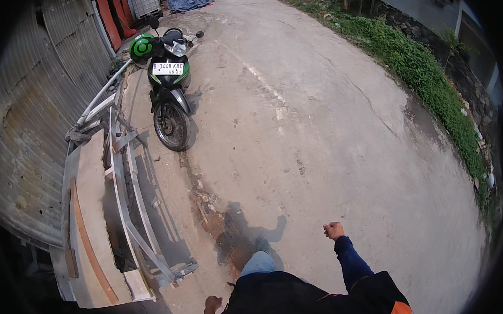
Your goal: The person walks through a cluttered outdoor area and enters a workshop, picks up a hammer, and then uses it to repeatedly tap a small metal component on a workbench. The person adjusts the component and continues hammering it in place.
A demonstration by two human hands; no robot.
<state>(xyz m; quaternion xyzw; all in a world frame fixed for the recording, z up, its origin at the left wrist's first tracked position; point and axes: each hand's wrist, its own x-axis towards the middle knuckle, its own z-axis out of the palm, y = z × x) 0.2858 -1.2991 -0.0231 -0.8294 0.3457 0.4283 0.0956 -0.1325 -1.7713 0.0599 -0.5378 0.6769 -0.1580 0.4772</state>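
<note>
My right hand (333, 230) is out ahead of my body at the lower middle, fingers curled closed over the concrete road (340, 142); I cannot make out anything in it. Lower and further left, my left hand (213, 304) hangs by my hip, also curled, its contents hidden. My blue-clad leg (256, 263) steps along a cracked strip near the road's left side. Beside my left hand is a low stack of wooden boards and pale framing (86, 220).
A black and green motorbike (172, 104) with a green helmet (141, 47) stands ahead at the left. A corrugated metal wall (31, 127) lines the left. Blue tarpaulin (187, 0) lies further back. Weeds (428, 93) and a stone wall (467, 91) edge the right.
</note>
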